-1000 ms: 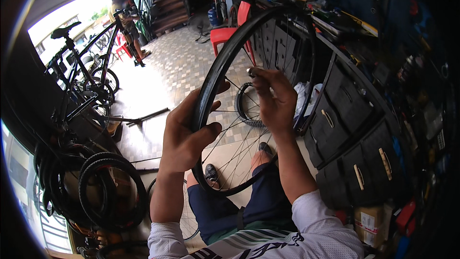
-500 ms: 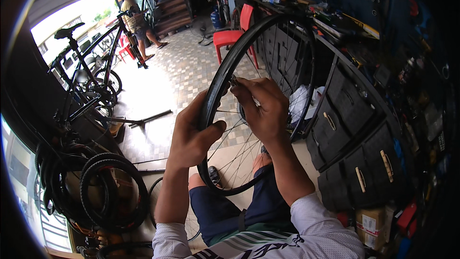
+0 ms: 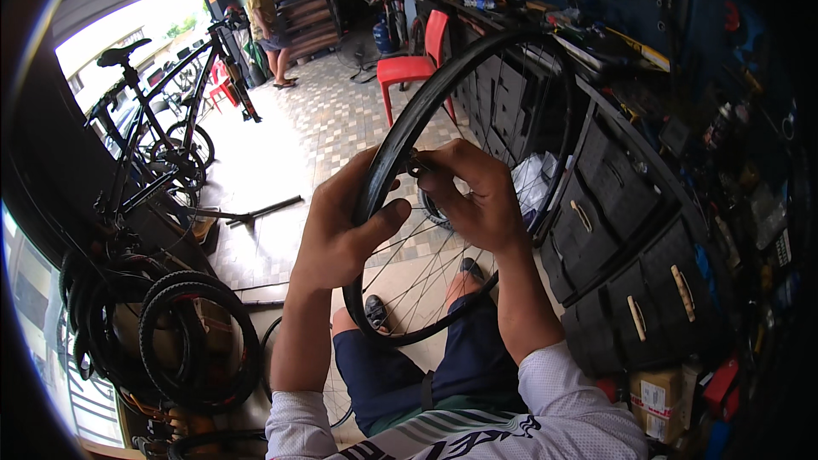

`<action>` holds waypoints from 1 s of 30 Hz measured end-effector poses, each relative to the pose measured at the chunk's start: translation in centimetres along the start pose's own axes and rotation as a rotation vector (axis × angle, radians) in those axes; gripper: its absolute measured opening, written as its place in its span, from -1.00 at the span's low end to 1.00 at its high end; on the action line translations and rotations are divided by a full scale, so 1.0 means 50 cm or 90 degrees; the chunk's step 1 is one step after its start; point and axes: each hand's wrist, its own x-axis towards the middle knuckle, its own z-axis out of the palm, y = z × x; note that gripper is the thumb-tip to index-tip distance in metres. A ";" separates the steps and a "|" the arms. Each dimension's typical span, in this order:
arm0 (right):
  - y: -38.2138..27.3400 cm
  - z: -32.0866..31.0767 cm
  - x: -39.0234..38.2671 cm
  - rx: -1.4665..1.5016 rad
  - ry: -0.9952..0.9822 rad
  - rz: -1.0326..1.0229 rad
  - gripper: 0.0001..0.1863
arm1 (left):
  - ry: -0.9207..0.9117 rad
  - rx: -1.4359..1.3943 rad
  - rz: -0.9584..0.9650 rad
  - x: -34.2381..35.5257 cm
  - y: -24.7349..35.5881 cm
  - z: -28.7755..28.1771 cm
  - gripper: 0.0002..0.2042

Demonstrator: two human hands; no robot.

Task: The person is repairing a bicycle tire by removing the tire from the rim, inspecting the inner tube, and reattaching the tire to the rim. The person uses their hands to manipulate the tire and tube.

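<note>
A black bicycle rim (image 3: 407, 126) with thin spokes and no tyre stands upright, tilted, in front of me over my legs. My left hand (image 3: 338, 232) grips its left side, fingers behind and thumb on the inner edge. My right hand (image 3: 469, 198) pinches a small metallic piece (image 3: 415, 162) against the inner side of the rim, beside the left fingers; its exact kind is too small to tell. Part of that piece is hidden by my fingers.
Black bikes (image 3: 170, 136) and stacked tyres (image 3: 192, 345) line the left. A red chair (image 3: 405, 68) and a standing person (image 3: 268, 25) are farther back. Along the right runs a cluttered workbench (image 3: 596, 43) over black drawers (image 3: 622, 264), with tools on the wall.
My right hand has moved left and down with the small piece to the rim's inner edge, close to my left hand. The person in the background has shifted to the right.
</note>
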 end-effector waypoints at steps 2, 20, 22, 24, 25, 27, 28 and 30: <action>0.002 0.011 -0.014 0.069 0.026 0.061 -0.70 | -0.015 -0.009 -0.039 0.003 0.006 -0.002 -0.56; -0.001 0.004 -0.046 0.122 0.113 0.192 -0.74 | -0.008 -0.032 -0.077 -0.011 0.027 0.028 -0.43; -0.008 0.013 -0.040 0.254 0.152 0.257 -0.78 | -0.012 -0.018 -0.037 -0.010 0.026 0.028 -0.43; -0.009 0.023 -0.038 0.218 0.182 0.243 -0.88 | -0.021 -0.004 -0.021 -0.008 0.019 0.022 -0.43; -0.007 0.025 -0.040 0.176 0.184 0.242 -0.88 | -0.028 0.000 -0.025 -0.008 0.013 0.016 -0.43; -0.004 0.025 -0.040 0.098 0.162 0.232 -0.85 | -0.028 -0.012 -0.041 -0.010 0.010 0.014 -0.43; -0.002 0.023 -0.037 0.060 0.137 0.222 -0.82 | -0.021 -0.029 -0.052 -0.013 0.014 0.017 -0.43; 0.003 0.018 -0.032 0.036 0.107 0.182 -0.78 | -0.014 -0.060 -0.070 -0.015 0.022 0.021 -0.42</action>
